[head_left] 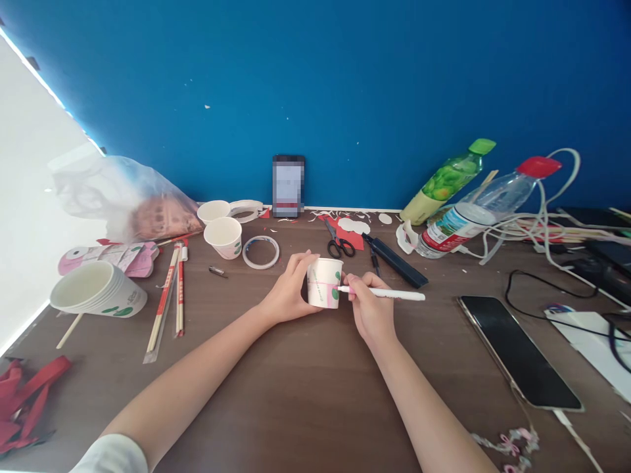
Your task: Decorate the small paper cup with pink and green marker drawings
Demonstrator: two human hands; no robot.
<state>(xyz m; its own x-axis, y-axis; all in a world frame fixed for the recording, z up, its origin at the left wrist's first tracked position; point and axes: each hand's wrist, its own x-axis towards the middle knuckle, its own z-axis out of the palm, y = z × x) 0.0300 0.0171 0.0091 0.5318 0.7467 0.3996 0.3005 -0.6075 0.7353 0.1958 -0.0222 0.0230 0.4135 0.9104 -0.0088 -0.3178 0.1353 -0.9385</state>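
My left hand [290, 289] is wrapped round a white paper cup [323, 281] with green marks and a pink patch, standing upright on the brown table [296, 394]. My right hand [369, 309] pinches a white marker pen [387, 293], held level, with its tip touching the pink patch on the cup's side. Black scissors [339, 244] and a ring of clear tape [261, 252] lie just behind the cup.
Two paper cups [224, 235] and a stack of cups on its side [96, 295] are at the left, beside wrapped chopsticks [170, 292]. A dark phone [517, 351] lies at the right. Two bottles [473, 210] and tangled cables [542, 223] fill the back right. Another phone [288, 186] leans on the blue wall.
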